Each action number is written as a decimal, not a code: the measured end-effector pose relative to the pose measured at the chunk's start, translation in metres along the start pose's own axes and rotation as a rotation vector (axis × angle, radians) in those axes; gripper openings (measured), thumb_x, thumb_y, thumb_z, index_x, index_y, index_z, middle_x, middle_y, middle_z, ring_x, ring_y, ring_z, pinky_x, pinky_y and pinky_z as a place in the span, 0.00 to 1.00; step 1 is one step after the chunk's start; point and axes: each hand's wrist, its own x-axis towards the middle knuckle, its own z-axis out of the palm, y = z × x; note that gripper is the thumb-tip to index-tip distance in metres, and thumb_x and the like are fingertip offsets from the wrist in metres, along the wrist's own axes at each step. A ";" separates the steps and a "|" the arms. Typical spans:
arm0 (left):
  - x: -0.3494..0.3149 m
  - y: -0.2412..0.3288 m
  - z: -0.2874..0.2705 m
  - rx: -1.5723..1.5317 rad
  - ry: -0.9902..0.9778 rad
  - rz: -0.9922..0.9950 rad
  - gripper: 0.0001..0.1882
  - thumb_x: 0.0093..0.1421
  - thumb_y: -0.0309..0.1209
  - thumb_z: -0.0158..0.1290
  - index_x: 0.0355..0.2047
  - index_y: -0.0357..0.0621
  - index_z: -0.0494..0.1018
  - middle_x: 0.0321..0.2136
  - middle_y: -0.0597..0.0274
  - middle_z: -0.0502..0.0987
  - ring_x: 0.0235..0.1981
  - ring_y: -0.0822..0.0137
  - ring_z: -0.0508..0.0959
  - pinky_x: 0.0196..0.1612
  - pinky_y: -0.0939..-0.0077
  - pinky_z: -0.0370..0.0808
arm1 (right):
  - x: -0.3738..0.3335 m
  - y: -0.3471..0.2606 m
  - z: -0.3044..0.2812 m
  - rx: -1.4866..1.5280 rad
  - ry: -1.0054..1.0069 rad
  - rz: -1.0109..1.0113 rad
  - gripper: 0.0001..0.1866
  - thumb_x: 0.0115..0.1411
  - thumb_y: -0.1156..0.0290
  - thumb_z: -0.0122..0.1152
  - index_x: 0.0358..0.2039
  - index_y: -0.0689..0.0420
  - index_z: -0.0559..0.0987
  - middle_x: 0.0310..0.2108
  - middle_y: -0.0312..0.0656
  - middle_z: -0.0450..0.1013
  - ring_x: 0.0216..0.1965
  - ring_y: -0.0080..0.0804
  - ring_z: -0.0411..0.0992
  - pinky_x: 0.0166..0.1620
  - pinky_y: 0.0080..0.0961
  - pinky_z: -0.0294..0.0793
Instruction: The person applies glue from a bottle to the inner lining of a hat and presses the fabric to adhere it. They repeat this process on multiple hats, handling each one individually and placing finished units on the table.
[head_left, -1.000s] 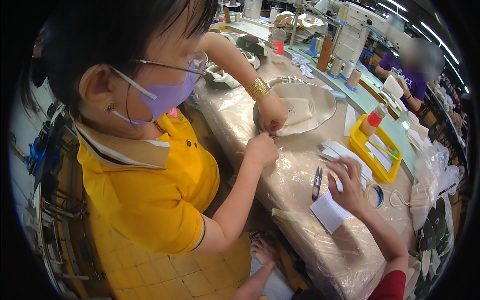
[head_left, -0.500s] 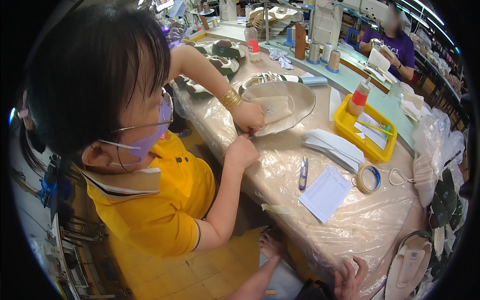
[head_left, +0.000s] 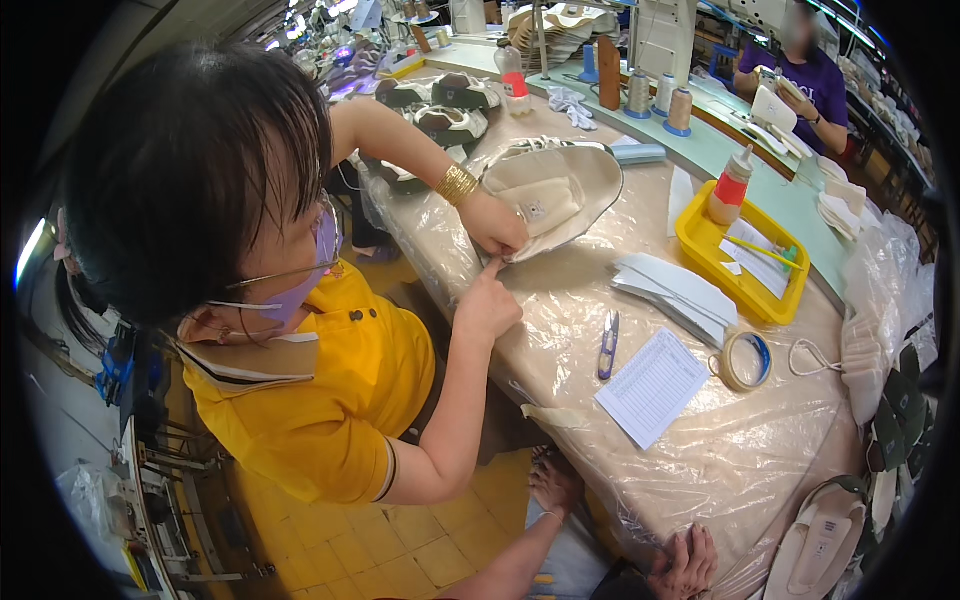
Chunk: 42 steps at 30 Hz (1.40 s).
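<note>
Plastic-covered table (head_left: 700, 470): beige, wrinkled, near edge.

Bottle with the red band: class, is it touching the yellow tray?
Touching. The head view shows the bottle standing upright inside the tray, its base on the tray floor at the far corner.

A co-worker in a yellow shirt (head_left: 320, 400) leans beside me over the plastic-covered bench (head_left: 700, 470), touching a beige shoe upper (head_left: 550, 190). Further along lie small thread snips (head_left: 607, 345), a printed sheet (head_left: 652, 386), a tape roll (head_left: 745, 360), stacked white pieces (head_left: 680, 290) and a yellow tray (head_left: 700, 235) with a glue bottle (head_left: 730, 186).
</note>
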 end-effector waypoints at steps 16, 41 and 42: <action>0.000 0.006 -0.016 -0.087 -0.106 -0.055 0.48 0.53 0.52 0.51 0.69 0.47 0.47 0.63 0.41 0.60 0.63 0.38 0.60 0.61 0.44 0.59 | -0.001 -0.002 0.000 0.054 -0.059 0.042 0.24 0.57 0.60 0.66 0.54 0.44 0.72 0.56 0.46 0.69 0.52 0.53 0.70 0.51 0.50 0.72; 0.001 0.001 0.001 -0.081 0.083 -0.001 0.46 0.53 0.61 0.49 0.62 0.42 0.58 0.55 0.39 0.68 0.56 0.38 0.69 0.55 0.41 0.64 | 0.009 -0.007 -0.007 -0.005 -0.003 0.014 0.21 0.57 0.61 0.65 0.52 0.45 0.74 0.54 0.44 0.72 0.51 0.49 0.72 0.48 0.47 0.74; 0.002 0.000 0.000 -0.080 0.071 -0.002 0.46 0.53 0.61 0.49 0.63 0.42 0.57 0.56 0.39 0.67 0.56 0.38 0.69 0.55 0.41 0.64 | 0.009 -0.008 -0.007 -0.002 -0.001 0.017 0.21 0.57 0.61 0.65 0.52 0.45 0.74 0.54 0.44 0.72 0.51 0.49 0.72 0.48 0.47 0.74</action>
